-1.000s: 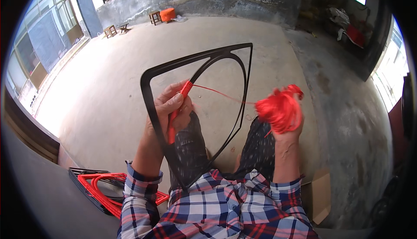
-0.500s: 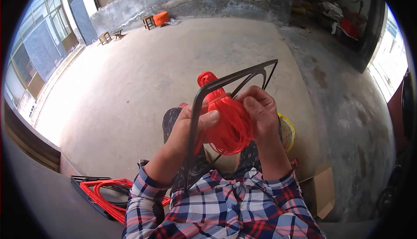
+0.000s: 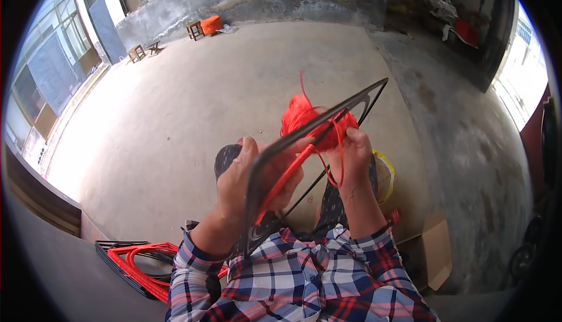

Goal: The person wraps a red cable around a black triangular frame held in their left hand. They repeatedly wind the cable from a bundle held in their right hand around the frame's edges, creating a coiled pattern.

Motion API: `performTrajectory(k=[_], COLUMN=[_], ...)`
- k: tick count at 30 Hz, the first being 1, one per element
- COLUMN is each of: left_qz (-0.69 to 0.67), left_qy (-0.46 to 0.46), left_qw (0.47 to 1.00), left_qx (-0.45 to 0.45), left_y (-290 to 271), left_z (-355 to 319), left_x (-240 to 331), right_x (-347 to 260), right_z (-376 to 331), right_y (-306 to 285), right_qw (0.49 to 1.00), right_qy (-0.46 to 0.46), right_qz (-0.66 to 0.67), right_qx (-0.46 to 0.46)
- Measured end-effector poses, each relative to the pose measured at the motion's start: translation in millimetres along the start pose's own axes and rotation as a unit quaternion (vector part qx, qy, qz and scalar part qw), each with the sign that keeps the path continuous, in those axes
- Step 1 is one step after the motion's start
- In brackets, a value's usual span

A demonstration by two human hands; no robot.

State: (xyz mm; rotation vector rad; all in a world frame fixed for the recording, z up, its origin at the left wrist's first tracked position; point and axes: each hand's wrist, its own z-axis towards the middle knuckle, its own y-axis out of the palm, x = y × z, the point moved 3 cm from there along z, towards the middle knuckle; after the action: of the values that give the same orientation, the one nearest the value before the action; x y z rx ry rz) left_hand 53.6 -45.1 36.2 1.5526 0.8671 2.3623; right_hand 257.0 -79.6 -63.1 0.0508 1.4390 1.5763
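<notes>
Our left hand [image 3: 235,174] has its fingers curled about the cord-wrapped bar [image 3: 288,174] of the black frame [image 3: 357,96], its thumb lifted away. Our right hand [image 3: 355,157] grips the near right end of the red cord bundle [image 3: 297,116], which sits beyond and between our hands, partly behind the frame's long edge.

The likeliest trouble, we judge, is a snarl: a slack loop [image 3: 335,184] hangs just left of our right hand, and a loose strand [image 3: 302,80] sticks up beyond the bundle. Either could catch on the frame's pointed corner, beyond our right hand, or cross itself if the bundle is passed through the opening carelessly.

With our left thumb off the bar, the grip looks light; a sharp tug from the right could twist the frame or loosen the last turns nearest the bundle. Slack left in that loop could also make turns sit unevenly. Should our right hand slacken, the bundle could drop toward the floor [image 3: 234,82] and unravel.
</notes>
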Motion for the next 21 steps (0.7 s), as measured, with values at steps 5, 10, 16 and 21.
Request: performTrajectory(k=[5,10,16,21], left_qz=[0.076,0.061,0.073,0.039], left_qy=[0.004,0.019,0.025,0.028], left_qw=[0.993,0.993,0.986,0.986], left_qx=[0.088,0.102,0.149,0.158], left_y=[-34,-77,-97,-119], left_z=[-2,-4,-9,-14], left_x=[12,21,34,40], right_x=[-36,-81,-64,-88], right_z=[-32,-60,-89,-101], right_y=[10,48,63,46], right_qw=[0.998,0.941,0.841,0.895], right_qy=[-0.009,-0.069,0.125,0.106], right_qz=[0.017,0.09,0.131,0.193], right_qx=[-0.063,-0.319,-0.51,-0.388])
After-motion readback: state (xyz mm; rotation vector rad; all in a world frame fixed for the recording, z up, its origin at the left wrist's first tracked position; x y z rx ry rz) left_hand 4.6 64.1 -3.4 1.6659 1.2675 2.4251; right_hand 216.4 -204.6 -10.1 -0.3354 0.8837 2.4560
